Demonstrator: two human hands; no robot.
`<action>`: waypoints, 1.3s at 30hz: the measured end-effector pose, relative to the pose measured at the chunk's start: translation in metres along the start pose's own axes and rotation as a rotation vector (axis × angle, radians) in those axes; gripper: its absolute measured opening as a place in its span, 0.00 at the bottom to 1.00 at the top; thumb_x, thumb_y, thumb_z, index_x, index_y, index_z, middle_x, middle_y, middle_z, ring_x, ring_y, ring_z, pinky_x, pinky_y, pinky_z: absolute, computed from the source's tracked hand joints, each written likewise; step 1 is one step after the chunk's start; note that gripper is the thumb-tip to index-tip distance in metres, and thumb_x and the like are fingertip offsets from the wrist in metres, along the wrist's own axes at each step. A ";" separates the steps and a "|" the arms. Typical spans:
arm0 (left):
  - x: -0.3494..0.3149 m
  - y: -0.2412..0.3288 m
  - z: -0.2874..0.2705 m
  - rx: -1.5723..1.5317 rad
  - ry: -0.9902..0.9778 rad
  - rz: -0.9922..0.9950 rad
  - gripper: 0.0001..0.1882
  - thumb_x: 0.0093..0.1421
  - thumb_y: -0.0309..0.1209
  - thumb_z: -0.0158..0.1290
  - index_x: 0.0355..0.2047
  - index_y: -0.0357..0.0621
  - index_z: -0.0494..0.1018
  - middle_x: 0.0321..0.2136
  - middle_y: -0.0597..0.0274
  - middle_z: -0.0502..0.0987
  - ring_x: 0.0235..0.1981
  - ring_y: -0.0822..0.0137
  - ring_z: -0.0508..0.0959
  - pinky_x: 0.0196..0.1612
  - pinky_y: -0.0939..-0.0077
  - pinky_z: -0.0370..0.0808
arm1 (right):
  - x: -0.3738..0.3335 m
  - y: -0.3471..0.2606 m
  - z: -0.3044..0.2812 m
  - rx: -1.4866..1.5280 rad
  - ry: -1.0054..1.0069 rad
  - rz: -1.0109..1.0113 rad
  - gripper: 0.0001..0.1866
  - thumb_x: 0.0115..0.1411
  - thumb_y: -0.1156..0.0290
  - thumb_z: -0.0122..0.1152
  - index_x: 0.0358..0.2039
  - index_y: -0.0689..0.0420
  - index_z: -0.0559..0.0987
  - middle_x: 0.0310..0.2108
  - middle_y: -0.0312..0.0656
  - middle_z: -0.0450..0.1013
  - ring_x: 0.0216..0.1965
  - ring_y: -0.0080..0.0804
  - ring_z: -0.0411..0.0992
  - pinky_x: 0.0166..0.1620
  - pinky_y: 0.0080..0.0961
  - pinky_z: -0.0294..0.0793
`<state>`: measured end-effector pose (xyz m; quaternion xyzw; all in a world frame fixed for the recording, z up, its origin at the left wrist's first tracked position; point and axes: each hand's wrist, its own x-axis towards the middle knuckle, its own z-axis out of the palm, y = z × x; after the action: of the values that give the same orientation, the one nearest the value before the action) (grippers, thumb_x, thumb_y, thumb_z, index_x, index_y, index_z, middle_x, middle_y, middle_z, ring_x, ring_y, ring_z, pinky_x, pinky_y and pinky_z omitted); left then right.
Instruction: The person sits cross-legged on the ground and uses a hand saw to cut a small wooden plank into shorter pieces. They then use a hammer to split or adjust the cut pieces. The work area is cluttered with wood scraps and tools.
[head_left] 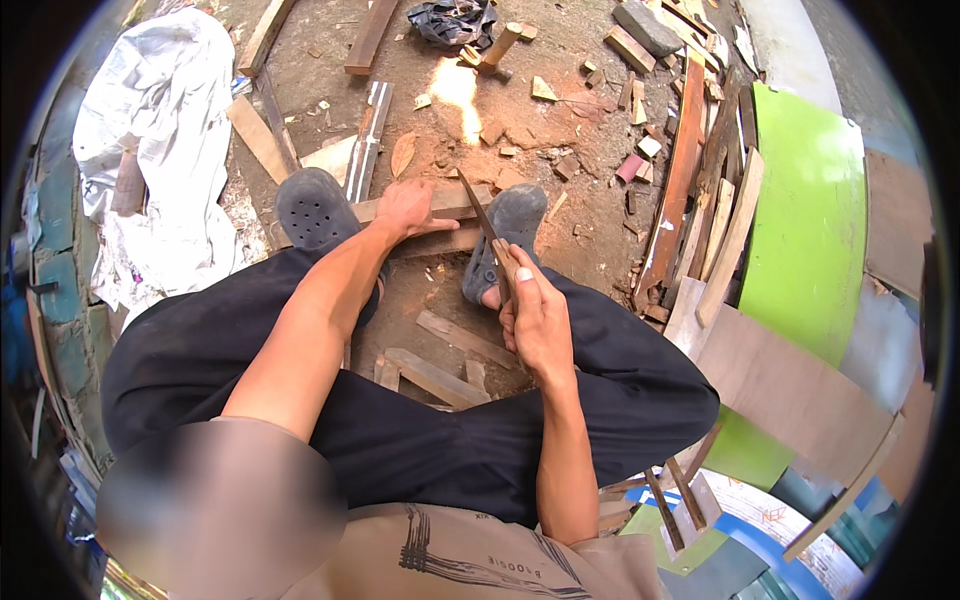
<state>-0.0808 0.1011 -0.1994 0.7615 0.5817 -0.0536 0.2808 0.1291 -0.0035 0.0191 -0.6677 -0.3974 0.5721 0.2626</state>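
Observation:
My left hand presses down on a flat wooden plank that lies across the dirt floor under my two dark shoes. My right hand grips the wooden handle of a long knife. Its blade points up and away, with the tip over the plank beside my left hand. I squat with my knees spread in black trousers, and both forearms reach forward between them.
Wood offcuts and chips litter the dirt ahead. Long boards and a green curved panel lean at the right. A white plastic sheet lies at the left. Short planks rest between my legs.

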 end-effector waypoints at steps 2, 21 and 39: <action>0.003 -0.005 -0.004 -0.010 -0.068 -0.014 0.53 0.48 0.76 0.56 0.54 0.37 0.73 0.47 0.41 0.79 0.50 0.46 0.80 0.54 0.54 0.76 | -0.001 -0.008 -0.004 0.033 -0.037 0.081 0.26 0.74 0.59 0.47 0.66 0.60 0.71 0.24 0.34 0.68 0.23 0.18 0.63 0.29 0.20 0.66; 0.008 0.004 -0.016 0.060 -0.091 -0.011 0.52 0.51 0.75 0.53 0.54 0.35 0.74 0.44 0.40 0.81 0.49 0.46 0.81 0.53 0.55 0.77 | -0.055 -0.013 -0.026 -0.041 -0.045 0.063 0.26 0.72 0.60 0.48 0.64 0.61 0.72 0.34 0.50 0.76 0.37 0.30 0.75 0.47 0.28 0.73; 0.015 0.010 -0.018 0.072 -0.159 -0.013 0.53 0.52 0.76 0.52 0.55 0.36 0.74 0.43 0.40 0.81 0.47 0.47 0.82 0.50 0.55 0.79 | 0.036 0.025 0.001 -0.080 0.030 -0.001 0.26 0.70 0.61 0.49 0.65 0.61 0.71 0.48 0.60 0.79 0.55 0.52 0.77 0.57 0.36 0.73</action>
<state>-0.0713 0.1208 -0.1871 0.7605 0.5603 -0.1366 0.2984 0.1353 0.0132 -0.0213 -0.6862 -0.4162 0.5454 0.2418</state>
